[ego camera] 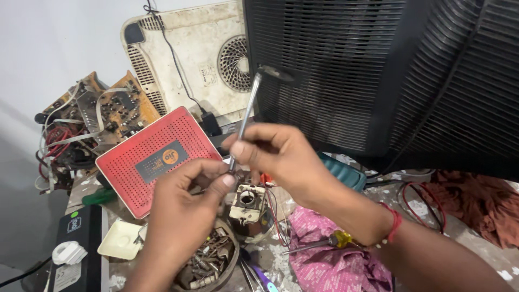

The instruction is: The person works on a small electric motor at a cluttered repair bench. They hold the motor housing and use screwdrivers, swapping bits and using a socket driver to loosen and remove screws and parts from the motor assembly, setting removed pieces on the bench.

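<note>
Both hands meet over the small motor (247, 208): the right hand (275, 154) pinches a metal rod (246, 116) upright, the left hand (186, 203) pinching its lower end.

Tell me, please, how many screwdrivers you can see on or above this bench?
3: one with a yellow handle lying on the pink cloth, a green-handled one left of the red perforated box, and a metal shaft held by the right hand. Clutter may hide others.
</note>
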Demonstrator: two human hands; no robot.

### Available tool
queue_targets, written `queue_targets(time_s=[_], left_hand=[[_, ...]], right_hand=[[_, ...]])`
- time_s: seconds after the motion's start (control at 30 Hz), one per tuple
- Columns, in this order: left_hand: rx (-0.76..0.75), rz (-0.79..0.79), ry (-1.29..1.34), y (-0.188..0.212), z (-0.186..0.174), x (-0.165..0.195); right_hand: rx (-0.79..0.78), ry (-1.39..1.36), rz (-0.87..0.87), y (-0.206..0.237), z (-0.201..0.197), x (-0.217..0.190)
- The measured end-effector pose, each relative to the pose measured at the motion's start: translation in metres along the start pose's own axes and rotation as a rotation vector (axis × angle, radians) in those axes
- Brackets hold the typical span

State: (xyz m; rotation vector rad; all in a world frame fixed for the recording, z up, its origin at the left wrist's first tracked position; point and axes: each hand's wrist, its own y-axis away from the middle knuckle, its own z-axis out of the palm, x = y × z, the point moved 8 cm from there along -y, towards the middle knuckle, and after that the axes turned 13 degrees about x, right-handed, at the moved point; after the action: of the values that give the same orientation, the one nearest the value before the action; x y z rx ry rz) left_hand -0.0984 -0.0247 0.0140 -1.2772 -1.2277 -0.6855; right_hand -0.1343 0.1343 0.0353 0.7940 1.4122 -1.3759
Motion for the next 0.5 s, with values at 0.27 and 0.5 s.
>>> queue_targets(time_s=[0.27,0.5], left_hand=[[-0.059,0.103,-0.071,0.008,0.012,0.013],[0.011,0.289,-0.331,0.007,0.006,0.016]], right_hand=[[-0.007,0.358,-0.094,0.015,-0.013,-0.015],[-0.013,0.660,0.298,0.036,-0.074,0.011]])
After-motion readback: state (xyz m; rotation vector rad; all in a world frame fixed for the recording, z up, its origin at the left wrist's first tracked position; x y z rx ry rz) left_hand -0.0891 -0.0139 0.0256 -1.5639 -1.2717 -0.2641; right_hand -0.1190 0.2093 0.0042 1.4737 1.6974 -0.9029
